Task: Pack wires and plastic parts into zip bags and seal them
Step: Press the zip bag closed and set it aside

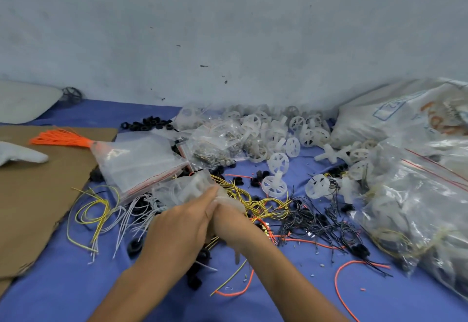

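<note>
Both my hands meet low in the middle of the head view around a small clear zip bag (187,188) with white plastic parts inside. My left hand (177,230) grips the bag's near end. My right hand (229,216) holds the bag from the right, and its fingers lie partly under the plastic. Yellow wires (248,200) lie tangled just beyond my hands, black wires (316,223) to the right, white wires (136,218) to the left. Loose white plastic wheels (277,162) are piled further back.
A stack of empty zip bags (136,162) lies left of centre beside a brown cardboard sheet (38,195) and an orange wire bundle (60,138). A bag of metal parts (215,147) sits behind. Large filled plastic bags (415,195) crowd the right. Black rings (149,123) lie at the back.
</note>
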The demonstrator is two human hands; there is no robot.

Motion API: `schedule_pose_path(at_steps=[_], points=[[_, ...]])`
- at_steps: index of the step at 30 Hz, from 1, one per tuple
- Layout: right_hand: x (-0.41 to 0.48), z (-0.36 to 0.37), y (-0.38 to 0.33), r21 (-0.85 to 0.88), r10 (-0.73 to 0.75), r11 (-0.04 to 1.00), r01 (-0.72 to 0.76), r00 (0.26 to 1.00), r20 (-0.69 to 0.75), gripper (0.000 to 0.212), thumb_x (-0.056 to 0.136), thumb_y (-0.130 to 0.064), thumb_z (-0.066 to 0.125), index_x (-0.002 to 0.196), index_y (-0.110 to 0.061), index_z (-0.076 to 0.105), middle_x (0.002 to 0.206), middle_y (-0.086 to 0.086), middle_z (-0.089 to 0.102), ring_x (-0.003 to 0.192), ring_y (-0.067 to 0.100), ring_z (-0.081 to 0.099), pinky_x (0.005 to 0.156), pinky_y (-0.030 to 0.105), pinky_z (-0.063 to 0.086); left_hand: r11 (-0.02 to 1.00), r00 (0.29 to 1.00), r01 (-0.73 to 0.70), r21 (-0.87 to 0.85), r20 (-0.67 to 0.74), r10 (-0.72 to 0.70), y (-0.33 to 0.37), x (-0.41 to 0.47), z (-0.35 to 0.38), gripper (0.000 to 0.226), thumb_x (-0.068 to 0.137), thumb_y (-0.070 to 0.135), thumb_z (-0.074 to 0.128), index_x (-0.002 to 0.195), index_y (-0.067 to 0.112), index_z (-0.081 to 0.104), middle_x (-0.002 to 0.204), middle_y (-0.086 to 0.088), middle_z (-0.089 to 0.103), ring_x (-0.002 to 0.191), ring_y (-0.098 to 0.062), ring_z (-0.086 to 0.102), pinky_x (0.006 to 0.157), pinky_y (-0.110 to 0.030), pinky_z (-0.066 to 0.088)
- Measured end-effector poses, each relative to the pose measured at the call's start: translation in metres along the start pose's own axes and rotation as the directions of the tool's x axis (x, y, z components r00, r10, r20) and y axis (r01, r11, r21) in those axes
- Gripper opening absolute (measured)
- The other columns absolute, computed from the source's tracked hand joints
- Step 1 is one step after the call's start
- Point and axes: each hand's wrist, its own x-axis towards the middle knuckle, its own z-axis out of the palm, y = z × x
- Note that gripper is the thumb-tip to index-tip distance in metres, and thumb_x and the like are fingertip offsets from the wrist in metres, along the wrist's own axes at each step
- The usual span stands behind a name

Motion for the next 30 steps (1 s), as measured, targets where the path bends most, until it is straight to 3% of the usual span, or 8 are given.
schedule_pose_path(at_steps=[5, 8, 12, 15, 18, 21, 26, 30], points=[[-0.053, -0.034, 0.027, -0.240, -0.139, 0.954, 0.180, 0.974, 0.177, 0.029, 0.099, -0.029, 0.037, 0.122, -0.027, 0.055, 0.091, 0.002, 0.062, 0.060, 0.018, 0.071, 0.060, 0.033, 0.056, 0.999, 0.997, 0.011, -0.031, -0.081, -0.014, -0.005, 0.006, -0.002, 0.039, 0.097, 0.031, 0.054, 0.136, 0.036, 0.055, 0.086, -0.005, 0.074, 0.071, -0.035, 0.067, 0.054, -0.038, 0.047], [-0.076, -0.064, 0.040, -0.208, -0.082, 0.971, 0.119, 0.981, 0.177, 0.023, 0.097, -0.032, 0.045, 0.112, -0.030, 0.062, 0.089, -0.003, 0.067, 0.060, 0.011, 0.068, 0.058, 0.032, 0.057, 1.000, 0.995, -0.006, -0.020, -0.098, 0.004, 0.006, 0.010, -0.010, 0.036, 0.095, 0.034, 0.057, 0.131, 0.033, 0.058, 0.080, 0.000, 0.074, 0.066, -0.034, 0.067, 0.052, -0.037, 0.047], [-0.048, -0.114, 0.059, -0.353, -0.088, 0.934, 0.046, 0.991, -0.105, 0.016, 0.096, -0.027, 0.050, 0.093, -0.033, 0.065, 0.076, -0.020, 0.066, 0.058, -0.001, 0.059, 0.055, 0.024, 0.050, 0.982, 0.998, -0.056, -0.178, 0.015, 0.060, 0.009, 0.003, -0.015, 0.038, 0.088, 0.037, 0.064, 0.113, 0.038, 0.035, 0.075, 0.017, 0.051, 0.054, -0.018, 0.053, 0.051, -0.034, 0.045], [0.008, -0.144, 0.084, -0.566, -0.128, 0.821, -0.074, 0.942, -0.310, 0.021, 0.100, -0.030, 0.049, 0.118, -0.031, 0.060, 0.088, -0.009, 0.065, 0.065, 0.008, 0.057, 0.058, 0.026, 0.039, 0.982, 0.980, -0.180, -0.061, 0.070, 0.185, 0.007, -0.008, -0.015, 0.039, 0.081, 0.016, 0.071, 0.098, 0.034, 0.041, 0.091, 0.014, 0.044, 0.058, -0.021, 0.050, 0.045, -0.033, 0.042], [0.062, -0.155, 0.110, -0.681, 0.015, 0.696, -0.228, 0.953, -0.303, 0.048, 0.102, -0.033, 0.046, 0.147, -0.028, 0.034, 0.123, 0.015, 0.052, 0.100, 0.035, 0.056, 0.078, 0.039, 0.043, 0.950, 0.956, -0.287, 0.126, 0.101, 0.275, 0.006, -0.013, -0.009, 0.043, 0.055, 0.003, 0.076, 0.085, 0.028, 0.059, 0.103, 0.003, 0.058, 0.069, -0.020, 0.057, 0.042, -0.029, 0.034], [0.084, -0.154, 0.123, -0.705, 0.105, 0.650, -0.282, 0.953, -0.285, 0.035, 0.102, -0.024, 0.044, 0.136, -0.016, 0.041, 0.109, 0.017, 0.058, 0.091, 0.036, 0.058, 0.066, 0.038, 0.041, 0.934, 0.957, -0.290, 0.207, 0.089, 0.278, 0.006, -0.016, -0.007, 0.036, 0.067, 0.015, 0.053, 0.096, 0.030, 0.068, 0.111, 0.002, 0.058, 0.077, -0.022, 0.062, 0.047, -0.033, 0.046], [0.054, -0.160, 0.112, -0.465, -0.015, 0.865, -0.188, 0.917, -0.398, 0.019, 0.098, -0.022, 0.044, 0.114, -0.016, 0.054, 0.082, 0.011, 0.064, 0.068, 0.027, 0.056, 0.060, 0.039, 0.044, 0.949, 0.965, -0.232, 0.213, 0.170, 0.198, 0.001, -0.017, -0.014, 0.079, 0.055, 0.011, 0.074, 0.130, 0.027, 0.056, 0.118, 0.004, 0.058, 0.066, -0.020, 0.064, 0.043, -0.030, 0.045], [-0.023, -0.153, 0.080, 0.216, 0.013, 0.974, 0.075, 0.924, -0.382, 0.008, 0.085, -0.022, 0.060, 0.089, -0.022, 0.067, 0.062, 0.005, 0.054, 0.049, 0.018, 0.047, 0.044, 0.030, 0.042, 0.959, 0.957, -0.194, 0.204, 0.254, 0.140, 0.003, -0.004, -0.019, 0.096, 0.059, 0.016, 0.070, 0.147, 0.030, 0.035, 0.144, 0.011, 0.044, 0.065, -0.020, 0.065, 0.043, -0.033, 0.046]])
